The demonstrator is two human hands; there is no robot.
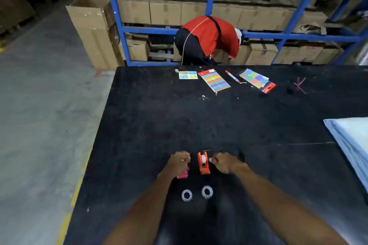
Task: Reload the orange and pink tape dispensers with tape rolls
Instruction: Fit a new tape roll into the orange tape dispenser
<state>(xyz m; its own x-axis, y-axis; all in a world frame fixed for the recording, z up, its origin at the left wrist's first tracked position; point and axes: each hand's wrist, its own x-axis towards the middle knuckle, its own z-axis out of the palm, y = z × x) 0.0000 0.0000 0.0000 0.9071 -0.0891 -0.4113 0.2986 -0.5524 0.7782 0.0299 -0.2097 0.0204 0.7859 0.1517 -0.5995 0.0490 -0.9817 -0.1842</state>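
You are at the point where the dispensers get emptied or seated, not yet loaded: the small orange plastic tape dispenser (203, 163) stands upright on the black table (219, 121) with a pale roll or core in its cradle, and your right hand (225, 162) sits just beside it, fingers curled, thumb and forefinger pinched near its side; whether they hold anything you cannot tell from here. Your left hand (179, 163) is closed over the small pink plastic tape dispenser (183, 174), only its near end showing. Two clear tape rolls (186, 195) lie flat nearer you, apart from both hands, untouched. Next, judge that you must free a cradle, then bring one roll up and drop it in squarely. The coloured sticker sheets (214, 80) and handwritten card (188, 75) at the far edge carry marks too small to read
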